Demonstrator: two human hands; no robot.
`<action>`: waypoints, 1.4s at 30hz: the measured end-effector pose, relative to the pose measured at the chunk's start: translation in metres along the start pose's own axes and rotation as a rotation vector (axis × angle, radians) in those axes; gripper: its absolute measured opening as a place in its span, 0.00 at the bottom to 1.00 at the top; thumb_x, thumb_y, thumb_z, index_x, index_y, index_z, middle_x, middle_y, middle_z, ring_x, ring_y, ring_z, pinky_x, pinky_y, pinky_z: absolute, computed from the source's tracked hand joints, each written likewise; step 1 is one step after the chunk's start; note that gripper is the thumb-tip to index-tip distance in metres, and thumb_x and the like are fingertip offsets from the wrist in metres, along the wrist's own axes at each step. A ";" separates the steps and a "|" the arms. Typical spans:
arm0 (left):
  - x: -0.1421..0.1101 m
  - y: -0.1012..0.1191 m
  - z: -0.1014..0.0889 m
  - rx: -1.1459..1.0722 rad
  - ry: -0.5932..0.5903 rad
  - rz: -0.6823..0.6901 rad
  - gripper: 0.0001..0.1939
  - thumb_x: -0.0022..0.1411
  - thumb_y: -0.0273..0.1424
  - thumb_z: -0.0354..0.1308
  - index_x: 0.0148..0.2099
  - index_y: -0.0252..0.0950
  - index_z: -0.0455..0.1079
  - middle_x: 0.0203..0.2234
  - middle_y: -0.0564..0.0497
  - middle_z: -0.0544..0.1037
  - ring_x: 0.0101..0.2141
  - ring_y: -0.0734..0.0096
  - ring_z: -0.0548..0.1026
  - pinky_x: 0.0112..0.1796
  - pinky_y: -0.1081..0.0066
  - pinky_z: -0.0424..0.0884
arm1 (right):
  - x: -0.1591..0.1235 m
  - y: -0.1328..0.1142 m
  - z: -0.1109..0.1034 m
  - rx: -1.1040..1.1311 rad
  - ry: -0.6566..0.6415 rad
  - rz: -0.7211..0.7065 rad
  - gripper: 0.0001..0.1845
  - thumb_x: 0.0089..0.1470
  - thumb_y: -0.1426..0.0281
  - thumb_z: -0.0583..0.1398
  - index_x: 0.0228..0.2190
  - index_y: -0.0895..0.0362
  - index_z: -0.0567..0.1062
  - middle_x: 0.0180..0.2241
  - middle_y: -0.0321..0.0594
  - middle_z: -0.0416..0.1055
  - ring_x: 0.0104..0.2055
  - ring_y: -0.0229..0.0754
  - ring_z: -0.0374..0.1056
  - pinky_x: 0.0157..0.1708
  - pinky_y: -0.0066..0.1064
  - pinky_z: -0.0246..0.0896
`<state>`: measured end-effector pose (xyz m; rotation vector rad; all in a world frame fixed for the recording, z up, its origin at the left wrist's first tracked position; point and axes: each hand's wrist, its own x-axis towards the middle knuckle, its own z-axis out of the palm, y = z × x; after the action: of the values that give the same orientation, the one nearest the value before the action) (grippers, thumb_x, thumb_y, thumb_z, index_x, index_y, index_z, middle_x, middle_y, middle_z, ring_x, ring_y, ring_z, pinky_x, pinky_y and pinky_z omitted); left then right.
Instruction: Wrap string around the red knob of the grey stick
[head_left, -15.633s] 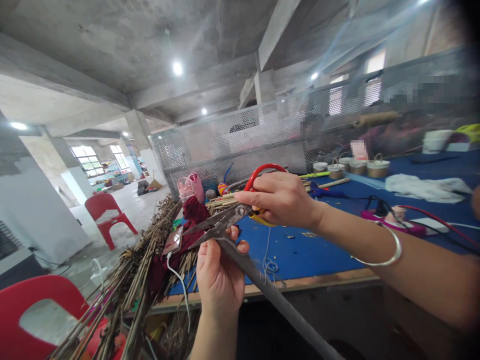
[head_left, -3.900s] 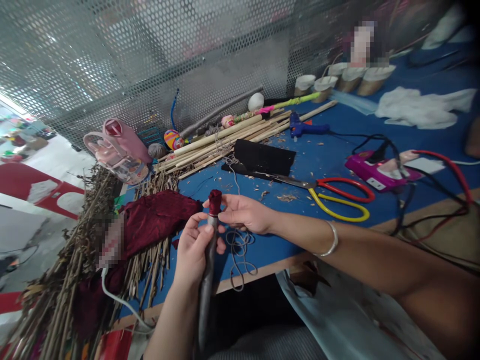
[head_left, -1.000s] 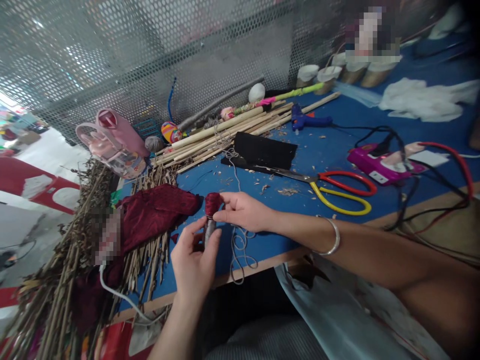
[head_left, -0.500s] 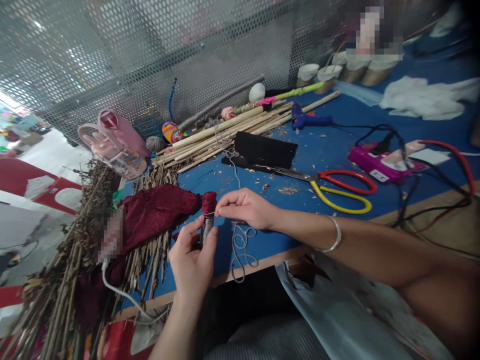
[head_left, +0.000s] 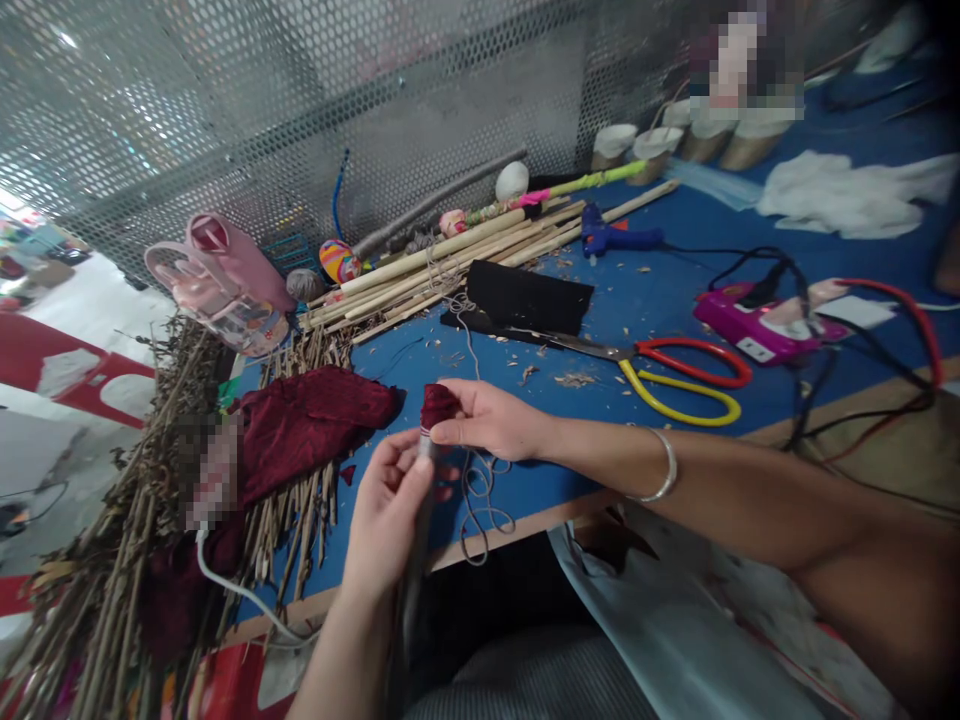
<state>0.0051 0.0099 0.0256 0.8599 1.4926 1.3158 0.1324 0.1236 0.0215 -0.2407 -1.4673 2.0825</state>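
My left hand (head_left: 390, 510) is closed around a grey stick (head_left: 425, 446) and holds it upright above the table's front edge. Dark red cloth (head_left: 438, 402) covers the top of that stick, with a few turns of pale yarn round the cloth's lower edge. Thumb and fingers of my right hand (head_left: 499, 422) grip the cloth-covered end at the yarn turns. Below that hand, loose grey yarn (head_left: 487, 510) lies in loops on the blue table and over its edge. A larger piece of dark red cloth (head_left: 307, 425) rests on dry twigs left of my hands.
Scissors (head_left: 660, 372) with red and yellow handles lie at the right, beside black cloth (head_left: 529, 300). Behind are peeled sticks (head_left: 465, 262), a blue glue gun (head_left: 619, 238) and a purple power strip (head_left: 761, 322) with cables. Dry twigs (head_left: 135, 520) and a pink bottle (head_left: 240, 270) stand left.
My right hand has shifted from pulling the yarn at the stick's side to gripping the cloth-covered end. The stick has moved slightly right, and the left fingers have changed their hold on it.
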 end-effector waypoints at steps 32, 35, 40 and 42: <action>0.001 0.001 -0.004 0.086 0.191 0.126 0.22 0.50 0.37 0.66 0.46 0.35 0.70 0.27 0.53 0.77 0.19 0.78 0.72 0.20 0.77 0.69 | -0.005 -0.004 -0.002 -0.389 0.091 0.038 0.13 0.53 0.65 0.58 0.23 0.60 0.67 0.19 0.29 0.56 0.22 0.30 0.51 0.24 0.25 0.47; 0.006 0.002 -0.008 -0.086 0.031 0.012 0.20 0.51 0.38 0.66 0.44 0.35 0.69 0.27 0.51 0.78 0.18 0.77 0.72 0.20 0.76 0.69 | -0.003 -0.001 -0.004 -0.283 0.075 0.055 0.09 0.52 0.67 0.59 0.29 0.61 0.68 0.22 0.31 0.62 0.24 0.30 0.55 0.26 0.25 0.52; 0.013 -0.001 -0.008 -0.308 -0.247 -0.165 0.22 0.50 0.46 0.63 0.40 0.35 0.68 0.24 0.50 0.76 0.13 0.80 0.66 0.14 0.78 0.60 | -0.001 -0.001 -0.005 -0.093 -0.070 0.004 0.14 0.50 0.66 0.62 0.37 0.60 0.69 0.32 0.36 0.70 0.31 0.33 0.65 0.35 0.28 0.60; 0.011 -0.002 -0.006 -0.270 -0.256 -0.157 0.23 0.53 0.48 0.60 0.41 0.35 0.67 0.25 0.49 0.76 0.14 0.79 0.67 0.15 0.78 0.62 | -0.001 -0.001 -0.005 -0.067 -0.088 -0.004 0.12 0.50 0.66 0.62 0.34 0.60 0.69 0.31 0.36 0.70 0.31 0.33 0.65 0.36 0.28 0.60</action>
<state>-0.0033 0.0175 0.0213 0.6923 1.1288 1.2076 0.1359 0.1269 0.0204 -0.1736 -1.5905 2.0662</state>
